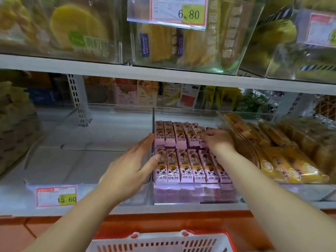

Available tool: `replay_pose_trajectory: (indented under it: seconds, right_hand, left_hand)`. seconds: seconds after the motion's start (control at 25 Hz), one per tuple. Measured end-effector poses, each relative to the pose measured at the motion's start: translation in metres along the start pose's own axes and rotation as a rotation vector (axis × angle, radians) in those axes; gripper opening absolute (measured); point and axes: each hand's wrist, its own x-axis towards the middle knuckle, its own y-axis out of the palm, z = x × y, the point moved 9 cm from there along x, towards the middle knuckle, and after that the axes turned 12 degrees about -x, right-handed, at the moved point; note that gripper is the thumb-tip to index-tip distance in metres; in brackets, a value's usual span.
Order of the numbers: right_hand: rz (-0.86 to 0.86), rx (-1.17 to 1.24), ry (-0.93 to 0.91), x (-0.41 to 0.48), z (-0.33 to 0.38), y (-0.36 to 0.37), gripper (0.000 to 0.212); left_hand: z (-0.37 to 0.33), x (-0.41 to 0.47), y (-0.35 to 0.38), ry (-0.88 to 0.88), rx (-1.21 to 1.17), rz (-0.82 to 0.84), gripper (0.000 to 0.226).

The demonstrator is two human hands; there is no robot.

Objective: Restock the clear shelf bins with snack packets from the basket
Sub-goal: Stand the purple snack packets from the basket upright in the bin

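Left hand [131, 168]: released, fingers straight and together. It lies flat against the outer left wall of the centre clear bin [185, 115], with the thumb tip at the leftmost packet of the front row.

Right hand [216, 140]: reaches into the same bin from the front. The fingers are bent down onto the right end of the back row. I cannot tell whether they grasp a packet or only rest on it.

Pink snack packets: two rows stand side by side in the centre bin. The front row [183, 166] sits against the bin's front wall and the back row [174, 135] is directly behind it. The packets are upright, leaning slightly, and packed touching one another.

Left neighbour bin [87, 128]: clear, just beside the centre bin and wall to wall with it. A price label [56, 197] reading 15.60 sits on its front edge.

Right neighbour bin: holds yellow packets [283, 166] lying in layers and touches the centre bin's right wall.

Basket [160, 242]: white mesh with a red rim, below the shelf edge at the bottom of the view. Its contents are not visible.

Upper shelf [163, 71]: carries further clear bins of yellow packets. The middle one bears a tag [167, 13] marked 6.80.
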Motion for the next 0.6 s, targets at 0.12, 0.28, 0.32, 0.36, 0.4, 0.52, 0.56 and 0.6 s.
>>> replay_pose_trajectory:
  seconds: [0.12,0.28,0.32,0.36,0.4,0.52,0.56,0.6]
  right_hand:
    - [0.001,0.008,-0.032,-0.004,0.004,0.003,0.025]
    - [0.004,-0.079,-0.1,-0.018,0.016,-0.005,0.033]
    - [0.006,-0.102,-0.126,-0.025,0.018,-0.008,0.035]
    - [-0.007,-0.103,-0.164,-0.035,0.02,-0.013,0.035]
    - [-0.044,-0.078,-0.207,-0.048,0.019,-0.02,0.035]
    - [-0.244,0.054,-0.359,-0.111,0.008,-0.05,0.033]
    - [-0.299,0.063,-0.454,-0.136,0.007,-0.055,0.031]
    - [-0.311,0.05,-0.55,-0.164,0.004,-0.052,0.031]
  left_hand:
    - [0.002,-0.001,-0.001,-0.016,-0.009,0.005,0.061]
    - [0.001,0.001,0.0,-0.017,-0.021,-0.001,0.059]
    - [-0.001,0.001,-0.002,-0.009,-0.047,-0.016,0.058]
    - [-0.002,0.0,-0.005,-0.004,-0.088,-0.041,0.058]
    - [-0.002,-0.005,-0.012,0.011,-0.133,-0.095,0.059]
    - [-0.007,-0.047,-0.044,0.15,-0.208,-0.384,0.051]
    - [-0.004,-0.067,-0.05,0.191,-0.231,-0.466,0.043]
    - [0.004,-0.09,-0.046,0.185,-0.258,-0.5,0.037]
